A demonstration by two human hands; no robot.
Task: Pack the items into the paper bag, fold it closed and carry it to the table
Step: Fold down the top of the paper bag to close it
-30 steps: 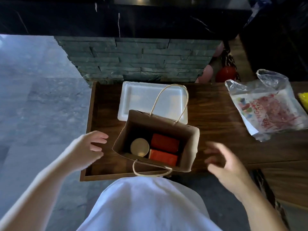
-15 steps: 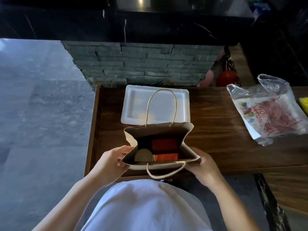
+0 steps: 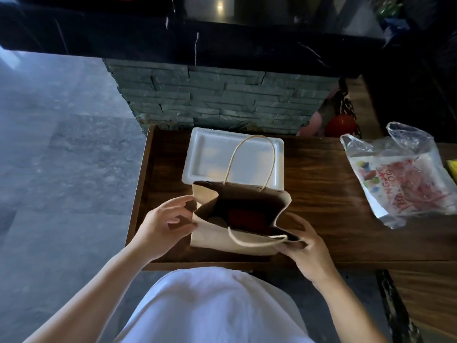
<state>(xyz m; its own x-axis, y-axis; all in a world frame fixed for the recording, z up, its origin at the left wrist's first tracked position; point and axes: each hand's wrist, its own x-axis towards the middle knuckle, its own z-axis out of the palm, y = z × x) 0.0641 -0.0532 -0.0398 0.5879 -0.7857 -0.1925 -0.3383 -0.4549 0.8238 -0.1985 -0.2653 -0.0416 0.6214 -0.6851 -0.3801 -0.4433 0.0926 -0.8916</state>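
Paper bag (image 3: 223,240) upright on wooden tray (image 3: 170,256), items inside; right hand (image 3: 305,251) pinches near rim corner, left hand (image 3: 162,225) fingers loosely spread against side. Advice: tuck gussets inward, flatten mouth evenly before folding

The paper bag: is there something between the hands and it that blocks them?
Nothing visible does. The right hand already pinches the near rim of the paper bag, and the left hand is at its left side with open fingers.
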